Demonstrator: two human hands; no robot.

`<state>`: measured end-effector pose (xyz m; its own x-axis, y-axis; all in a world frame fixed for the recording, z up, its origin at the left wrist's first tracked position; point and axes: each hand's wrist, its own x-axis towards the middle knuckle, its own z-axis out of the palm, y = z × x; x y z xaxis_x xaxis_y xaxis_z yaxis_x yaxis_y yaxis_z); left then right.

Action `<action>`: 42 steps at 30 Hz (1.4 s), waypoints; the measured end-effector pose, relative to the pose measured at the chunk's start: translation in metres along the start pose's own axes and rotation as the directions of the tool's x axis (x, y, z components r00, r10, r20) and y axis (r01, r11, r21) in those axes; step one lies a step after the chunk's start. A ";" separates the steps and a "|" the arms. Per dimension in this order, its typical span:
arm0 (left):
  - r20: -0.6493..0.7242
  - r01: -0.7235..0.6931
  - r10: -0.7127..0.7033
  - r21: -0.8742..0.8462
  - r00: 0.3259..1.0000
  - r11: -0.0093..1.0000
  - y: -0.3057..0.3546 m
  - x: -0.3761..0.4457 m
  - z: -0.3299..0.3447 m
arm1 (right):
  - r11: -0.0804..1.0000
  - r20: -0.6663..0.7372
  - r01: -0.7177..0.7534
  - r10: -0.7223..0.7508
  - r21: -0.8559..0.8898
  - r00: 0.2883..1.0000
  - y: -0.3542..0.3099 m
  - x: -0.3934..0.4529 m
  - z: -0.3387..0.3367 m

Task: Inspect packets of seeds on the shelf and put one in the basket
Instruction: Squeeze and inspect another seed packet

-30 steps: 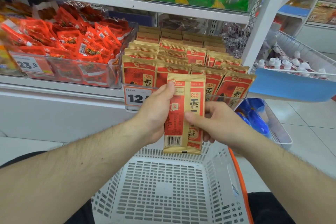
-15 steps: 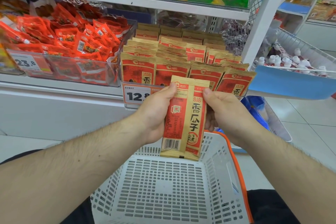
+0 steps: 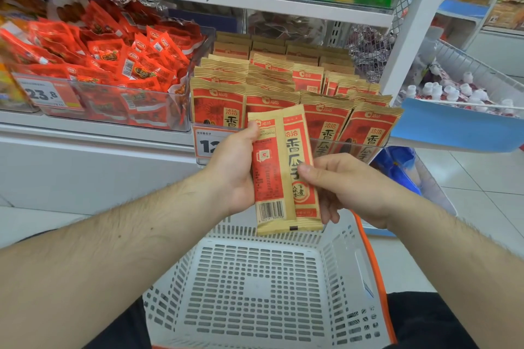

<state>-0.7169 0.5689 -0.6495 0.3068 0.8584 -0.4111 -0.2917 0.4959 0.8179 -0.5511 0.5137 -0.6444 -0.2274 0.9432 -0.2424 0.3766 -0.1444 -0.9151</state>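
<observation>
My left hand and right hand each pinch the seed packet, now tilted back from half a second ago, above the basket at 6 o'clock, below the shelf stock; inspection continues.

Both hands raised, fingers curled
</observation>
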 end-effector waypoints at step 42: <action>0.519 -0.148 -0.005 0.253 0.855 0.956 -0.010 -0.012 0.009 | 0.981 -0.269 0.184 -0.162 0.059 0.950 -0.016 -0.003 0.027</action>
<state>-0.7097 0.5525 -0.6487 0.7336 0.6635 -0.1467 -0.0949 0.3138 0.9447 -0.5810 0.5056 -0.6375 -0.0358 0.9993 0.0048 0.2750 0.0145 -0.9613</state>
